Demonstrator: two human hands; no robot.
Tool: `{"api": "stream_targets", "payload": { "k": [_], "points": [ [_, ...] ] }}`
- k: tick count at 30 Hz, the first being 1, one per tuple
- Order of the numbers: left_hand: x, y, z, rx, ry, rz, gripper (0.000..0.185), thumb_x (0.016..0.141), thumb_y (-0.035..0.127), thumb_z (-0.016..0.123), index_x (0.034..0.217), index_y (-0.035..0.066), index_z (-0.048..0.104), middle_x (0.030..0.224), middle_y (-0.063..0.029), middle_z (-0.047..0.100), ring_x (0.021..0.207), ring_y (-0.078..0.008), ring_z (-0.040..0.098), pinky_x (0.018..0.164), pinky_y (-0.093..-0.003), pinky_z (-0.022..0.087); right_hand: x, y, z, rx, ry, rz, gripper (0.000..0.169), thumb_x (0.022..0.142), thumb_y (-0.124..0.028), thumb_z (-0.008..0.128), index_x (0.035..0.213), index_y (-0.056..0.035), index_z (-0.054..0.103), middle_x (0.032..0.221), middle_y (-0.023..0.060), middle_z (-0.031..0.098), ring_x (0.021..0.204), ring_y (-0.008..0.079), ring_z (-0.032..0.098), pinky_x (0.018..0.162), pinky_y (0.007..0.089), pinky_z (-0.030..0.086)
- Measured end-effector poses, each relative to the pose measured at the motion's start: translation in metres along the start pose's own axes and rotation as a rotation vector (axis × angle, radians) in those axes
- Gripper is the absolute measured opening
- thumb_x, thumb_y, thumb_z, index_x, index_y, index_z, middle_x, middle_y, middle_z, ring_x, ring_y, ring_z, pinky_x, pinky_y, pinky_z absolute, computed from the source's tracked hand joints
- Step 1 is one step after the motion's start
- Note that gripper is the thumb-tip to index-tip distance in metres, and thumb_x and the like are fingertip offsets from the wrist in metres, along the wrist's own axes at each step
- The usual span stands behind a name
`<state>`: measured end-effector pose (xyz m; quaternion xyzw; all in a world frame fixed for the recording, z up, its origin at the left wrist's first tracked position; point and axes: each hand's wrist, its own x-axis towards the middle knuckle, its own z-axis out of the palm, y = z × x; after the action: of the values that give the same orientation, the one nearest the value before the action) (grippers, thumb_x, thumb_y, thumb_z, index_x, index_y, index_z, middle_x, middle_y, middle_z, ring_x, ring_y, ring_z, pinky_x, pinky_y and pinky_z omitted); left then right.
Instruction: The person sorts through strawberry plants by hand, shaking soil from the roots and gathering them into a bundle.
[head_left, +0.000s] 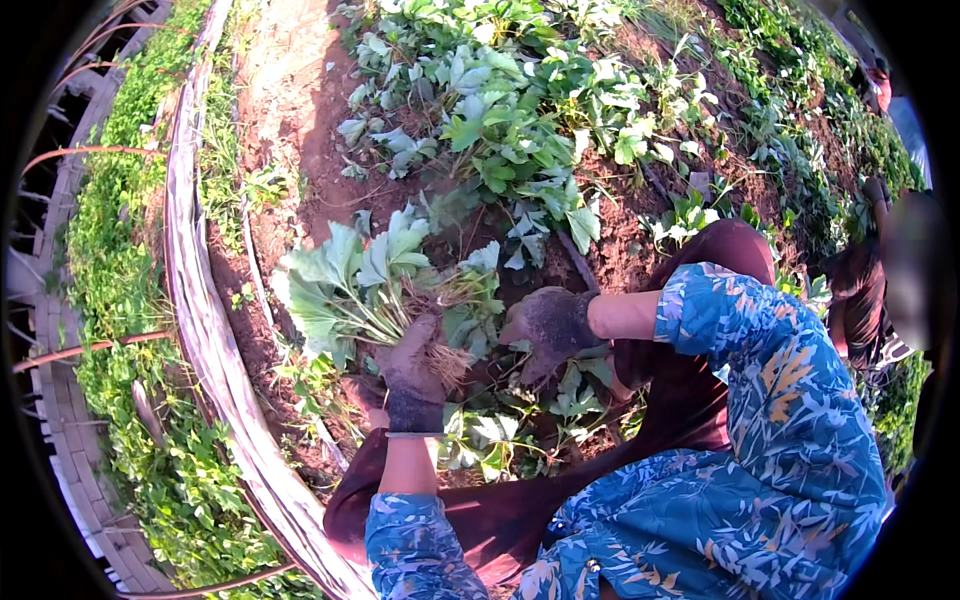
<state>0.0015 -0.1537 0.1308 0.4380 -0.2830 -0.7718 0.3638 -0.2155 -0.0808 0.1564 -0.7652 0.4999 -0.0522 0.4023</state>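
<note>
My left hand, in a dark dusty work glove, is closed around a bunch of strawberry-like plants. Their broad green leaves point up and left, and pale brown roots hang at the right of the fist. My right hand, gloved alike, is just to the right, low over leafy plants on the soil. Its fingers are curled and partly in shadow; whether they hold anything is hidden. A large heap of leafy plants lies on the reddish soil beyond both hands.
Rolled plastic sheeting runs along the left, beside a green weedy strip with thin curved rods and a block-paved edge. A dark stick lies near my right hand. Another person crouches at the far right among plants.
</note>
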Motion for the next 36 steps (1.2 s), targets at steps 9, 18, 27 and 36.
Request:
{"api": "stream_targets", "payload": {
  "k": [9,18,27,36],
  "points": [
    [-0.032,-0.012,0.001,-0.010,-0.156,-0.073,0.027,0.090,0.014,0.060,0.110,-0.005,0.063,0.096,-0.0124,0.066,0.084,-0.0222,0.063,0.079,-0.0394,0.056,0.036,-0.008,0.000,1.684,0.476,0.247,0.022,0.091,-0.028,0.069,0.095,-0.0064,0.069,0.092,0.0051,0.071,0.070,0.0103,0.058,0.061,0.0261,0.044],
    [-0.032,0.034,0.007,-0.194,0.017,-0.155,0.021,0.097,0.025,0.058,0.102,0.005,0.059,0.074,-0.0018,0.056,0.058,-0.0169,0.052,0.052,-0.0344,0.049,0.022,-0.007,-0.044,1.119,0.505,0.209,0.009,0.086,-0.013,0.072,0.090,-0.0055,0.073,0.072,0.0015,0.067,0.056,0.0071,0.056,0.049,0.0238,0.044],
    [-0.030,0.015,0.035,-0.103,-0.127,-0.094,0.035,0.081,-0.008,0.062,0.115,-0.011,0.058,0.103,-0.0171,0.068,0.085,-0.0256,0.070,0.072,-0.0352,0.059,0.036,-0.018,-0.032,0.378,0.648,-0.170,0.028,0.075,-0.015,0.073,0.100,-0.0023,0.070,0.082,0.0204,0.067,0.076,0.0333,0.066,0.071,0.0382,0.052],
    [-0.028,0.011,0.038,-0.008,-0.035,0.061,0.014,0.079,0.001,0.064,0.089,-0.009,0.067,0.085,-0.0135,0.069,0.073,-0.0218,0.068,0.068,-0.0353,0.058,0.033,-0.007,-0.011,0.534,0.705,-0.020,0.022,0.082,-0.013,0.073,0.100,-0.0023,0.068,0.078,0.0122,0.068,0.069,0.0231,0.066,0.065,0.0338,0.052]
  ]
}}
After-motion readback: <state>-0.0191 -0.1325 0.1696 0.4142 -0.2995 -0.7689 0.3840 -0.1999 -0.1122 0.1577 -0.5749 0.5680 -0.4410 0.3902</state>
